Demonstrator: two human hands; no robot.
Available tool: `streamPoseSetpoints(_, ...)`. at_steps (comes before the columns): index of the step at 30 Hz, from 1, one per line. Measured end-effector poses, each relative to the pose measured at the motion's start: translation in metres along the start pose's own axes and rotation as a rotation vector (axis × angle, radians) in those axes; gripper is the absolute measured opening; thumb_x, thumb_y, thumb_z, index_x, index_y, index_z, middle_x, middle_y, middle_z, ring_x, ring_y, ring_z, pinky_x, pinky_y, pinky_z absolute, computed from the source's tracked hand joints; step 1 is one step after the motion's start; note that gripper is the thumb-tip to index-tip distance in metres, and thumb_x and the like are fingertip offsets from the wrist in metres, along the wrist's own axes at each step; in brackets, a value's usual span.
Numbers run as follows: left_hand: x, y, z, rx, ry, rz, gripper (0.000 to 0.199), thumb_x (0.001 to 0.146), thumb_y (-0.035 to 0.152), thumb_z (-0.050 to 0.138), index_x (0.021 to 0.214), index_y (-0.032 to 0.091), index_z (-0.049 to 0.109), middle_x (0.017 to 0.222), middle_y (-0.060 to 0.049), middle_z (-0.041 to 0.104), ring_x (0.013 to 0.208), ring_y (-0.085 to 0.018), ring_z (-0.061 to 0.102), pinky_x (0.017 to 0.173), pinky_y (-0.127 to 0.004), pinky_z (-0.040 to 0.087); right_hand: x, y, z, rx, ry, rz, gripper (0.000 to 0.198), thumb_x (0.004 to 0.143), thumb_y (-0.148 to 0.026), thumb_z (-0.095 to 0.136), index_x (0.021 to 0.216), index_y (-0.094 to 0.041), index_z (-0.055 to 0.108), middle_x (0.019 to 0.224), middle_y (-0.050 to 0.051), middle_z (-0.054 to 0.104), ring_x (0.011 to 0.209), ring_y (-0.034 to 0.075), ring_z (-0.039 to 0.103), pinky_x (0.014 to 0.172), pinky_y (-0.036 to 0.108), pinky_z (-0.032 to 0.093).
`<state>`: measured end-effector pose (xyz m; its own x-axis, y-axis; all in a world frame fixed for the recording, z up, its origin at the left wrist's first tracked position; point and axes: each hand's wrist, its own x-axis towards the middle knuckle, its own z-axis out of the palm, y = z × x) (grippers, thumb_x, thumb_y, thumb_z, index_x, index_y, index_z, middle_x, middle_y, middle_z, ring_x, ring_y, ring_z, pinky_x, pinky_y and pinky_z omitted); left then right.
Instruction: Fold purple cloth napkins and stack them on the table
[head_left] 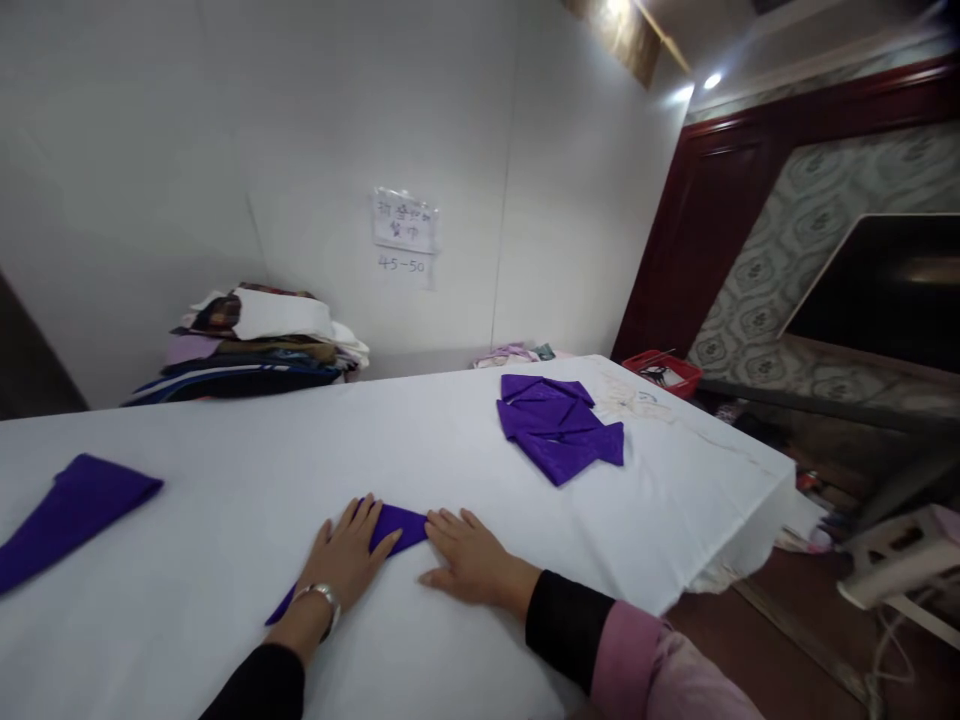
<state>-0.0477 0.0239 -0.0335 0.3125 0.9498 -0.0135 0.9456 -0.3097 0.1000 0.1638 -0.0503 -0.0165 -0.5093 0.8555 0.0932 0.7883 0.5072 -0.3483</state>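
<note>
A folded purple napkin (401, 524) lies on the white tablecloth in front of me, narrowing to a point at its right end. My left hand (346, 550) rests flat across it with fingers spread, covering its middle; a silver bracelet circles that wrist. Fingertips of my right hand (469, 558) touch the napkin's right tip, the palm down on the cloth and the fingers stretched out. Farther right lies a group of folded purple napkins (555, 425), overlapping one another. Another purple napkin (82, 510), folded, lies at the left and runs out of view.
A stack of folded clothes (255, 345) stands at the table's far edge by the wall. Beyond the far right corner sits a red basket (664, 372). Written paper signs (405, 225) are fixed to the wall. The white tablecloth (645, 540) hangs over the right edge.
</note>
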Motion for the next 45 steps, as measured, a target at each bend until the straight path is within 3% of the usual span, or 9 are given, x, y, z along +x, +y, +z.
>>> streamPoseSetpoints(9,0.004,-0.003,0.001,-0.022,-0.002,0.033,0.065,0.084,0.05,0.027,0.139,0.016,0.031,0.149,-0.008,0.023,0.138,-0.027,0.013,0.106,-0.052,0.019,-0.016,0.009,-0.021,0.007,-0.043,0.098,0.07,0.089,-0.057,0.031,0.142,-0.013,0.021,0.148,0.014,0.022,0.137,0.026,0.015,0.109,0.05,0.012)
streamPoseSetpoints(11,0.003,-0.002,0.001,-0.005,0.002,0.018,0.066,0.084,0.049,0.028,0.14,0.014,0.028,0.149,-0.008,0.022,0.138,-0.026,0.012,0.107,-0.051,0.018,-0.007,0.002,-0.028,-0.002,-0.003,0.097,0.07,0.09,-0.056,0.03,0.143,-0.012,0.019,0.148,0.015,0.02,0.138,0.025,0.01,0.11,0.05,0.011)
streamPoseSetpoints(14,0.001,-0.001,0.001,0.016,-0.006,0.03,0.063,0.084,0.046,0.032,0.14,0.017,0.029,0.15,-0.007,0.021,0.138,-0.026,0.011,0.107,-0.051,0.015,0.02,-0.019,-0.031,0.013,0.052,-0.015,0.073,0.089,-0.058,0.03,0.143,-0.01,0.017,0.149,0.015,0.018,0.138,0.023,0.007,0.111,0.046,0.009)
streamPoseSetpoints(17,0.0,-0.003,0.003,0.019,-0.02,0.056,0.06,0.084,0.039,0.034,0.14,0.02,0.028,0.15,-0.006,0.02,0.139,-0.025,0.009,0.107,-0.051,0.014,0.052,-0.037,-0.021,0.067,0.047,-0.11,0.076,0.088,-0.061,0.031,0.143,-0.011,0.015,0.149,0.014,0.018,0.138,0.023,0.009,0.111,0.045,0.01)
streamPoseSetpoints(21,0.001,-0.007,0.009,0.028,-0.001,0.052,0.059,0.084,0.036,0.032,0.141,0.018,0.027,0.15,-0.006,0.02,0.139,-0.024,0.01,0.108,-0.05,0.015,0.073,-0.036,-0.001,0.088,-0.007,-0.077,0.074,0.088,-0.058,0.032,0.143,-0.011,0.017,0.149,0.014,0.02,0.137,0.024,0.014,0.11,0.045,0.014)
streamPoseSetpoints(27,-0.001,-0.004,0.009,0.021,0.023,0.033,0.063,0.084,0.047,0.031,0.14,0.017,0.029,0.149,-0.007,0.021,0.138,-0.026,0.013,0.108,-0.05,0.015,0.059,-0.013,0.013,0.036,0.001,-0.046,0.077,0.087,-0.059,0.036,0.143,-0.011,0.016,0.148,0.014,0.021,0.137,0.024,0.015,0.11,0.043,0.014)
streamPoseSetpoints(34,-0.005,0.001,-0.002,-0.017,0.015,0.009,0.065,0.085,0.049,0.026,0.14,0.015,0.028,0.149,-0.006,0.022,0.138,-0.025,0.014,0.109,-0.051,0.013,0.052,-0.008,0.012,0.017,-0.005,-0.054,0.076,0.086,-0.062,0.033,0.143,-0.013,0.02,0.148,0.012,0.022,0.137,0.025,0.015,0.11,0.044,0.014)
streamPoseSetpoints(40,-0.019,-0.025,0.004,-0.016,0.02,-0.019,0.066,0.085,0.052,0.027,0.142,0.017,0.024,0.149,-0.005,0.02,0.138,-0.027,0.013,0.109,-0.055,0.007,0.053,-0.006,0.012,0.003,-0.029,-0.051,0.076,0.086,-0.063,0.032,0.144,-0.014,0.017,0.149,0.012,0.018,0.137,0.024,0.013,0.11,0.044,0.013)
streamPoseSetpoints(45,-0.051,-0.052,0.001,-0.014,-0.005,-0.124,0.057,0.089,0.041,0.023,0.141,0.016,0.027,0.148,-0.007,0.025,0.137,-0.024,0.017,0.109,-0.054,0.01,0.053,-0.003,0.017,-0.019,-0.084,-0.025,0.076,0.086,-0.059,0.038,0.143,-0.013,0.02,0.15,0.012,0.016,0.138,0.025,0.013,0.11,0.044,0.012)
